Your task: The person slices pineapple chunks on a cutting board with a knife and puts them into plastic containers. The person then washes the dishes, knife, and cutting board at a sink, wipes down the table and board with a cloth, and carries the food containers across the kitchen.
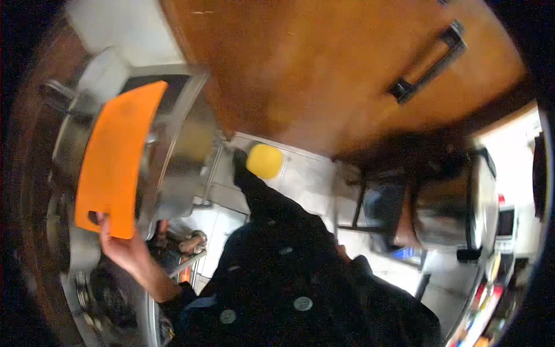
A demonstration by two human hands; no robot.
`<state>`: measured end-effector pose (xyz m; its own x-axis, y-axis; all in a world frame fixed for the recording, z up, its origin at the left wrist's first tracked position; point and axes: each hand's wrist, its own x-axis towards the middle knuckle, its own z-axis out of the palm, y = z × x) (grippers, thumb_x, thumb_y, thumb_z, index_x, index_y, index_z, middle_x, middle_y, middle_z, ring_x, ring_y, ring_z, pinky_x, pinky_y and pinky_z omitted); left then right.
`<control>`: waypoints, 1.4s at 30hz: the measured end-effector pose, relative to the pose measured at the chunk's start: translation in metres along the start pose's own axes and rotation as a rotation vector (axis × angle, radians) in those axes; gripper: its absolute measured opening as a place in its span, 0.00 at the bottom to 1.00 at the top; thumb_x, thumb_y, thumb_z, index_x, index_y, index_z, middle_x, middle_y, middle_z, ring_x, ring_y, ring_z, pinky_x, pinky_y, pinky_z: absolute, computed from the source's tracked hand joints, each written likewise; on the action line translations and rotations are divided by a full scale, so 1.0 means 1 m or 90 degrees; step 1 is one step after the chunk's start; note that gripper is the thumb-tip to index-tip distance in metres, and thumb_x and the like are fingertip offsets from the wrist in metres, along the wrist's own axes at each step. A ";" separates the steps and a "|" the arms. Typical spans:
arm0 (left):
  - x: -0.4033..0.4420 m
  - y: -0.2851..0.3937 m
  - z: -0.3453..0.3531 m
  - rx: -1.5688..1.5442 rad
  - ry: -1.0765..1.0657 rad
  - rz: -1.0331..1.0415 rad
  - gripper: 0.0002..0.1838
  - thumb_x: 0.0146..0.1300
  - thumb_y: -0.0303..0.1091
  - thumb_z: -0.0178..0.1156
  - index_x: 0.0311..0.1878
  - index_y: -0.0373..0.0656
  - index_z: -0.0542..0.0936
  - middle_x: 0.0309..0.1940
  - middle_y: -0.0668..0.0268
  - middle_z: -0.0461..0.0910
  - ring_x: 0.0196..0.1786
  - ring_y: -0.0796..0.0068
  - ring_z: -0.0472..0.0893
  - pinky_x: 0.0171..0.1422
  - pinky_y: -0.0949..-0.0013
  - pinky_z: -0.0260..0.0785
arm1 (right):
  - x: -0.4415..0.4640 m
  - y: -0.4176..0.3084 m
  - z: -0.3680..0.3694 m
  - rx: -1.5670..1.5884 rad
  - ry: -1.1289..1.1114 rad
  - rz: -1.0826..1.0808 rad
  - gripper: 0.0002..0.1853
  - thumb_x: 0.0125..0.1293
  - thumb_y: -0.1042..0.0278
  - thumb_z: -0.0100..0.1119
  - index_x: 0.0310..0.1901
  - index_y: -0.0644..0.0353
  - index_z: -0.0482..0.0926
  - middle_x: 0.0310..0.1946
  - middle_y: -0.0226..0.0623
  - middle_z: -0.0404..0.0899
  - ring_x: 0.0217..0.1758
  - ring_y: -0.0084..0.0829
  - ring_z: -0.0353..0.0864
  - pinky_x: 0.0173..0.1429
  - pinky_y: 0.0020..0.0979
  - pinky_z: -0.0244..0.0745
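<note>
My left hand (124, 246) grips an orange cutting board (115, 156) at its lower end, with fingers through the slot there. The board is raised and tilted over a metal sink or counter (179, 139) on the left, hiding part of it. It looks bare on the side facing me. Of my right hand (342, 252), only a small patch shows low beside my dark buttoned jacket (272, 277). Its fingers are hidden.
A large wooden door (300, 63) with a dark handle (430, 63) spans the top. On the tiled floor lies a round yellow object (265, 161). To the right stands a big metal pot (445, 211). Blurred pans (113, 295) sit at lower left.
</note>
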<state>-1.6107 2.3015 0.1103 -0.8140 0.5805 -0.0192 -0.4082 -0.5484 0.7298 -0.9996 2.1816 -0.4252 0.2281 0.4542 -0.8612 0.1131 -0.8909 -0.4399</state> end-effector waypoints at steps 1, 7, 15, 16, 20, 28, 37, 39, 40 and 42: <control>0.014 -0.010 0.012 0.004 0.003 -0.009 0.20 0.54 0.26 0.55 0.52 0.33 0.71 0.47 0.58 0.75 0.47 0.65 0.75 0.49 0.64 0.70 | 0.049 0.038 0.019 -0.218 0.140 0.054 0.20 0.52 0.52 0.60 0.21 0.64 0.78 0.09 0.30 0.68 0.15 0.30 0.72 0.18 0.33 0.65; 0.093 -0.047 0.035 -0.114 -0.274 -0.233 0.18 0.59 0.25 0.51 0.53 0.29 0.68 0.49 0.53 0.74 0.50 0.61 0.76 0.53 0.63 0.71 | -0.056 -0.030 0.065 -0.200 0.173 -0.201 0.13 0.58 0.55 0.53 0.29 0.58 0.77 0.18 0.35 0.76 0.18 0.33 0.75 0.22 0.35 0.69; 0.132 -0.088 0.064 -0.171 -0.263 -0.353 0.18 0.58 0.25 0.52 0.53 0.31 0.68 0.49 0.52 0.73 0.52 0.57 0.74 0.57 0.59 0.68 | -0.216 -0.126 0.067 -0.004 0.337 -0.143 0.17 0.54 0.56 0.59 0.29 0.67 0.78 0.15 0.38 0.74 0.18 0.31 0.72 0.24 0.34 0.65; 0.132 -0.097 0.066 -0.162 -0.222 -0.337 0.19 0.57 0.25 0.54 0.53 0.32 0.69 0.49 0.53 0.74 0.51 0.56 0.74 0.56 0.58 0.69 | -0.234 -0.116 0.062 0.003 0.338 -0.155 0.19 0.54 0.55 0.60 0.28 0.68 0.77 0.14 0.41 0.73 0.19 0.34 0.73 0.25 0.36 0.66; 0.126 -0.120 0.074 -0.201 -0.236 -0.378 0.18 0.58 0.22 0.50 0.53 0.30 0.68 0.49 0.53 0.73 0.53 0.59 0.73 0.59 0.59 0.66 | -0.252 -0.046 0.054 -0.236 0.431 -0.070 0.22 0.55 0.52 0.59 0.29 0.70 0.75 0.18 0.50 0.74 0.22 0.45 0.74 0.29 0.41 0.68; 0.140 -0.097 0.034 -0.316 -0.270 -0.364 0.19 0.59 0.24 0.50 0.55 0.33 0.68 0.51 0.55 0.73 0.53 0.60 0.74 0.59 0.57 0.64 | -0.256 -0.122 0.077 -0.152 0.461 -0.244 0.21 0.57 0.52 0.59 0.29 0.68 0.72 0.22 0.52 0.75 0.27 0.48 0.76 0.33 0.42 0.68; 0.110 -0.014 -0.030 0.097 0.079 -0.022 0.21 0.56 0.34 0.53 0.53 0.36 0.69 0.49 0.60 0.73 0.53 0.63 0.73 0.59 0.56 0.64 | -0.297 -0.497 0.197 0.029 0.005 -0.596 0.12 0.68 0.61 0.48 0.45 0.59 0.67 0.20 0.26 0.66 0.21 0.17 0.62 0.24 0.22 0.61; 0.096 -0.005 -0.041 0.074 0.139 -0.033 0.24 0.53 0.34 0.54 0.54 0.37 0.68 0.50 0.60 0.72 0.53 0.64 0.72 0.59 0.58 0.63 | -0.304 -0.565 0.249 0.055 -0.112 -0.749 0.12 0.66 0.67 0.51 0.48 0.57 0.65 0.27 0.27 0.67 0.26 0.18 0.66 0.30 0.22 0.67; 0.091 -0.002 -0.040 0.119 0.158 -0.016 0.25 0.51 0.34 0.54 0.54 0.37 0.68 0.50 0.60 0.72 0.54 0.64 0.72 0.60 0.59 0.62 | -0.326 -0.600 0.280 0.080 -0.209 -0.756 0.13 0.64 0.74 0.52 0.49 0.57 0.64 0.28 0.26 0.68 0.27 0.18 0.67 0.31 0.22 0.67; 0.087 0.004 -0.028 0.096 0.186 0.030 0.25 0.51 0.33 0.55 0.54 0.37 0.68 0.50 0.59 0.72 0.54 0.64 0.72 0.60 0.60 0.62 | -0.342 -0.656 0.336 -0.032 -0.354 -0.766 0.13 0.59 0.79 0.52 0.46 0.59 0.68 0.27 0.26 0.69 0.29 0.18 0.69 0.31 0.21 0.67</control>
<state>-1.6953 2.3330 0.0926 -0.9239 0.3469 -0.1618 -0.3186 -0.4629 0.8272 -1.4769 2.6113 0.0722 -0.4615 0.8849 0.0628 0.0025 0.0720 -0.9974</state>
